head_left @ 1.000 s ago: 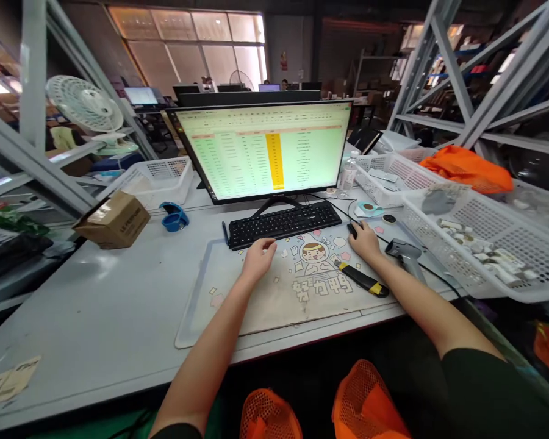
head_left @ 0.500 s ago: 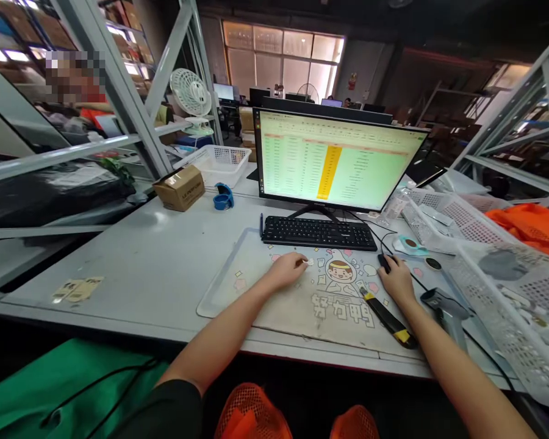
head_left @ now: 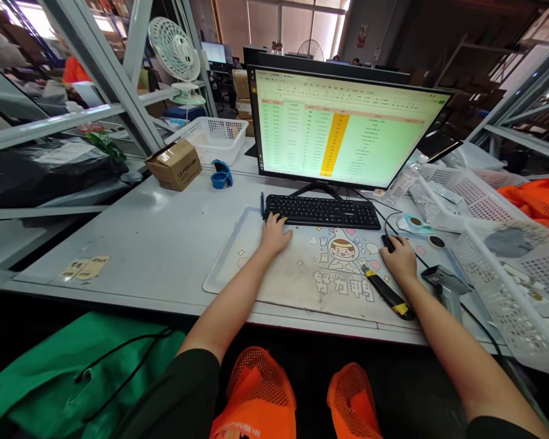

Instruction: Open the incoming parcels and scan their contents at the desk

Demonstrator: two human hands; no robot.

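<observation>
My left hand (head_left: 275,235) rests with its fingers spread on the left end of the black keyboard (head_left: 324,213), holding nothing. A dark pen (head_left: 262,203) lies upright in view beside that end. My right hand (head_left: 399,258) is wrapped over a black computer mouse (head_left: 387,243), mostly hidden under the fingers. Both hands are over a printed desk mat (head_left: 283,283) with a cartoon figure. Left of my right forearm lies a black and yellow utility knife (head_left: 387,291). Behind the keyboard, the monitor (head_left: 348,131) shows a spreadsheet with an orange column.
A barcode scanner (head_left: 446,285) and white plastic baskets (head_left: 498,292) flank my right arm. A roll of tape (head_left: 436,242) lies near the mouse. At the left are a cardboard box (head_left: 176,166), a blue round container (head_left: 221,176) and paper tags (head_left: 91,267). Metal posts frame the desk.
My left hand has moved from the middle of the mat, fingers curled, up and left to the keyboard, fingers now spread. My right hand stays on the mouse. The view has tilted downward.
</observation>
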